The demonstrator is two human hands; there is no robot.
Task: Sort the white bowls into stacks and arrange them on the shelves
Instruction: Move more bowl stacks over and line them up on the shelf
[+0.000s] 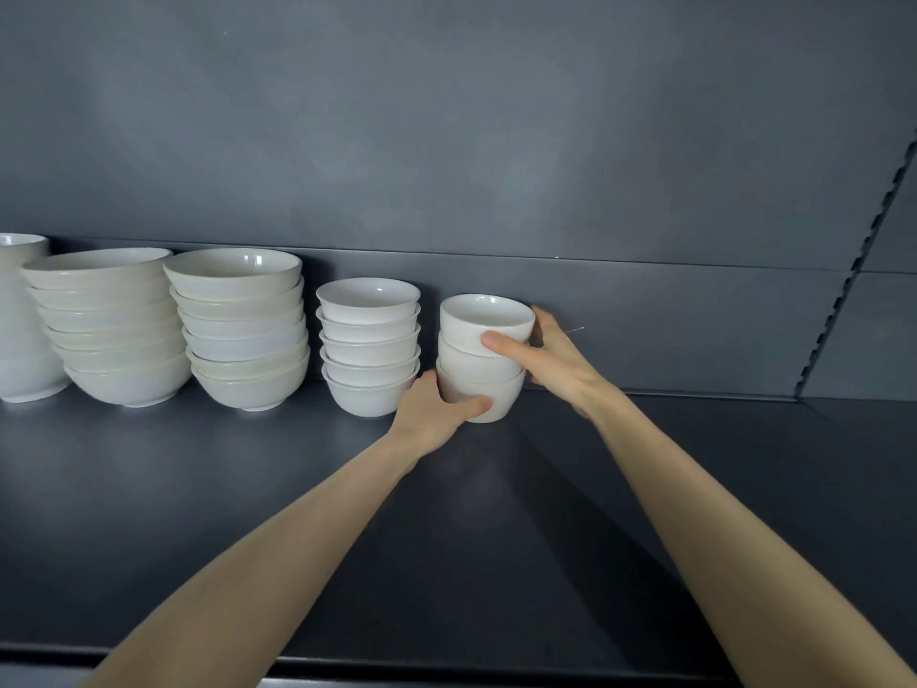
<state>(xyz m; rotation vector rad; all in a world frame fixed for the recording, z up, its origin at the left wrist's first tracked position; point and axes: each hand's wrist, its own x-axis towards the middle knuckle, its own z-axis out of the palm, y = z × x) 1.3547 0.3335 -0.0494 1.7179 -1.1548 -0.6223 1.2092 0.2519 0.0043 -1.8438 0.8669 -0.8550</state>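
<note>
A short stack of three small white bowls (484, 340) stands on the dark grey shelf (248, 513), near its back wall. My left hand (436, 414) grips the bottom bowl of this stack from the left, thumb across its front. My right hand (551, 352) holds the top bowl from the right, thumb on its front wall. To the left stands a stack of several small white bowls (369, 345), close to my left hand. Further left are two stacks of wider white bowls (245, 330) (111, 325).
A taller white stack (22, 320) is cut off at the left edge. The shelf's back panel (496, 141) rises behind the bowls. A slotted upright (853, 270) runs along the right. The shelf's front lip (446, 662) lies under my forearms.
</note>
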